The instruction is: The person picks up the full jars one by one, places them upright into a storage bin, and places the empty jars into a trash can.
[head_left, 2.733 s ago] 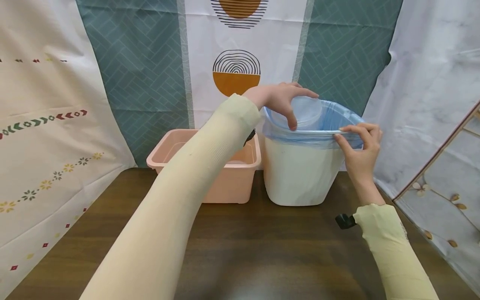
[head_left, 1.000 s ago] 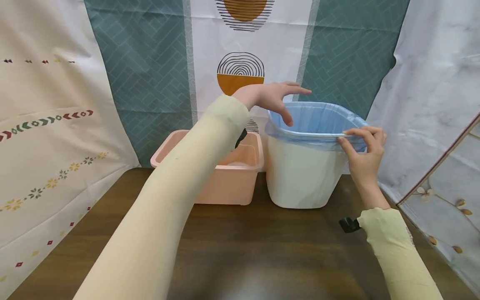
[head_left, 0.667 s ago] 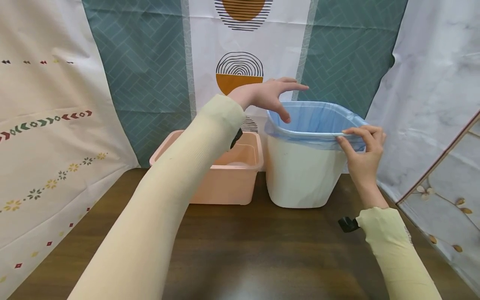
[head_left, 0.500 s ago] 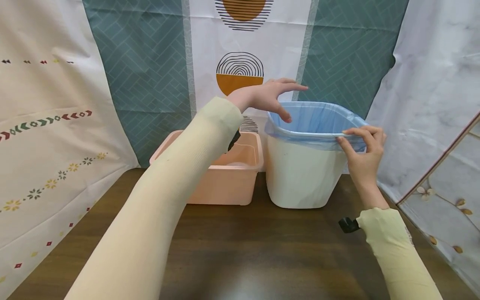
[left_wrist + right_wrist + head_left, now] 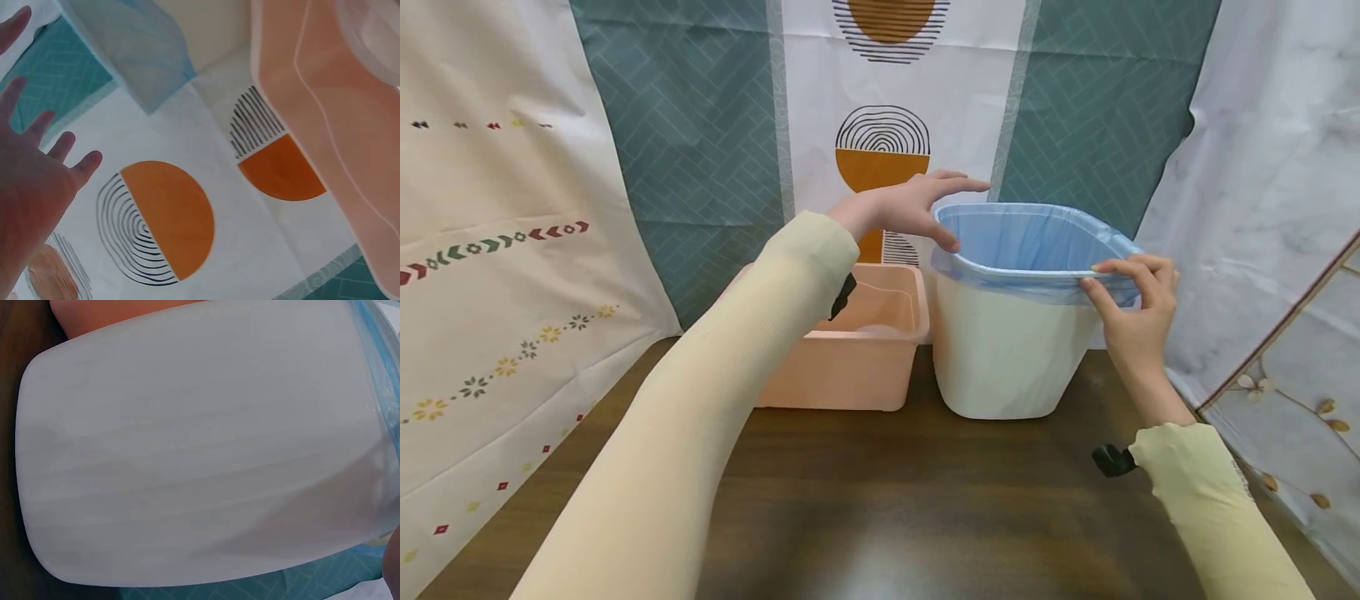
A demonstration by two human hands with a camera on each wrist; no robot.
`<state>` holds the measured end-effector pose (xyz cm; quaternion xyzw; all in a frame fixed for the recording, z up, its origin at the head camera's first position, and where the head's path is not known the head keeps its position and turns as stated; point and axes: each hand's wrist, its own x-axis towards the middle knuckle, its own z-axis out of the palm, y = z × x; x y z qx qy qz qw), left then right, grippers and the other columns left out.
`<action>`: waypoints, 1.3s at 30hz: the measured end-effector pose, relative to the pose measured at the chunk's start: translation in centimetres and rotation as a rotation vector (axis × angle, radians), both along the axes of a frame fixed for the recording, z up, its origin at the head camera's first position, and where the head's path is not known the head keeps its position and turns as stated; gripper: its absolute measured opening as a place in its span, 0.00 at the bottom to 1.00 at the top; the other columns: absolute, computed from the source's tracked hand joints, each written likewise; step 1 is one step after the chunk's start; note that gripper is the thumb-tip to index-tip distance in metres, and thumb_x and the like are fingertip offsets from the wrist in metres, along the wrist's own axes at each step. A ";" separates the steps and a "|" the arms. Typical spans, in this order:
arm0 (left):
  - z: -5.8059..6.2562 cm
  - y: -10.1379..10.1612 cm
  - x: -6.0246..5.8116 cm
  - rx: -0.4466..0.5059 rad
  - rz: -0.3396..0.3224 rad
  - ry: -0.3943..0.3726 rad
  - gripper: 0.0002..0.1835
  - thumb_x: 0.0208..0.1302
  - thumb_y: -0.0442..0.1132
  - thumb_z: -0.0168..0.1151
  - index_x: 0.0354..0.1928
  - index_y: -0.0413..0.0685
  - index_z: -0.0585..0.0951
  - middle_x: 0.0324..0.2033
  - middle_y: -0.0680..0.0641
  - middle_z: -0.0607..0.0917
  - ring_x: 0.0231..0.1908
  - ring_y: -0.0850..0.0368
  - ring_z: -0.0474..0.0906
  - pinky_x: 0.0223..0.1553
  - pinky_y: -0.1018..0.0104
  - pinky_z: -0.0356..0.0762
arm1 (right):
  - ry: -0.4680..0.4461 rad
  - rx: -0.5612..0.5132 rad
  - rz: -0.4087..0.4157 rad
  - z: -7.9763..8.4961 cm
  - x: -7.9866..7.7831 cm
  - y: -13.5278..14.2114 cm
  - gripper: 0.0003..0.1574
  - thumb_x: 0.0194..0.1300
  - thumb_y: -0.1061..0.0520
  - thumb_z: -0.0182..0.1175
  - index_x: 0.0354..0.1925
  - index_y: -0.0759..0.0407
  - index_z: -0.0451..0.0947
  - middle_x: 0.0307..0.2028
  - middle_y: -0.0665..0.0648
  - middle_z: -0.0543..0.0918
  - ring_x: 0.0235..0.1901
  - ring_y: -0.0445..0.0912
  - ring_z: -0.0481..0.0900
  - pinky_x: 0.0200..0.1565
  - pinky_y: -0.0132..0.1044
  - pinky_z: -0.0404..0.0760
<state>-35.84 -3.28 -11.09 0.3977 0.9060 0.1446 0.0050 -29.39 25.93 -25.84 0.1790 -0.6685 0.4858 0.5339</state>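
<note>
A white trash can (image 5: 1011, 350) stands upright on the table, lined with a blue trash bag (image 5: 1030, 233) folded over its rim. My right hand (image 5: 1138, 312) pinches the bag-covered rim at the front right corner, thumb outside. Just off the can's left rim, my left hand (image 5: 913, 208) is in the air with fingers spread and nothing in them. The left wrist view also shows the spread left hand (image 5: 37, 156), the bag's edge (image 5: 134, 62) and part of a clear round container (image 5: 375, 37) inside the pink tub. In the right wrist view the can's wall (image 5: 200, 450) fills most of the frame.
Left of the can sits the pink plastic tub (image 5: 842, 375), partly hidden by my left forearm. The dark wooden table (image 5: 880, 500) runs up to a patterned cloth (image 5: 692, 125) behind, with cloth hangings on both sides.
Earlier, my left hand held a clear round container at the can's mouth; that container no longer shows there. The left hand has since moved left with fingers spread. The right hand stays on the rim.
</note>
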 end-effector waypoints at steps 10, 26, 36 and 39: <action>-1.0 -1.8 -0.4 0.047 0.004 0.007 0.46 0.58 0.50 0.65 0.77 0.68 0.55 0.79 0.51 0.47 0.77 0.47 0.43 0.74 0.41 0.52 | -0.007 0.010 -0.008 0.5 0.9 -0.7 0.12 0.55 0.69 0.69 0.39 0.76 0.81 0.38 0.33 0.71 0.50 0.32 0.64 0.55 0.29 0.58; -0.6 -2.1 0.5 0.033 -0.008 0.034 0.47 0.60 0.49 0.66 0.77 0.71 0.52 0.79 0.52 0.44 0.78 0.46 0.38 0.74 0.39 0.48 | -0.092 0.015 -0.044 -0.3 -1.5 1.3 0.14 0.55 0.64 0.72 0.41 0.69 0.84 0.39 0.31 0.71 0.52 0.32 0.64 0.55 0.29 0.59; -2.0 -3.5 3.2 0.065 -0.050 0.130 0.42 0.63 0.49 0.65 0.77 0.68 0.56 0.78 0.49 0.52 0.76 0.45 0.45 0.73 0.42 0.53 | -0.178 0.174 -0.061 0.6 0.9 2.3 0.23 0.53 0.66 0.73 0.49 0.64 0.84 0.48 0.29 0.73 0.57 0.30 0.64 0.58 0.31 0.58; -3.1 -4.7 4.2 0.130 -0.039 0.176 0.41 0.64 0.48 0.65 0.76 0.67 0.57 0.77 0.50 0.54 0.76 0.46 0.47 0.73 0.44 0.55 | -0.125 0.202 -0.079 0.8 1.9 1.8 0.23 0.54 0.64 0.72 0.51 0.62 0.84 0.54 0.35 0.76 0.60 0.31 0.63 0.59 0.31 0.58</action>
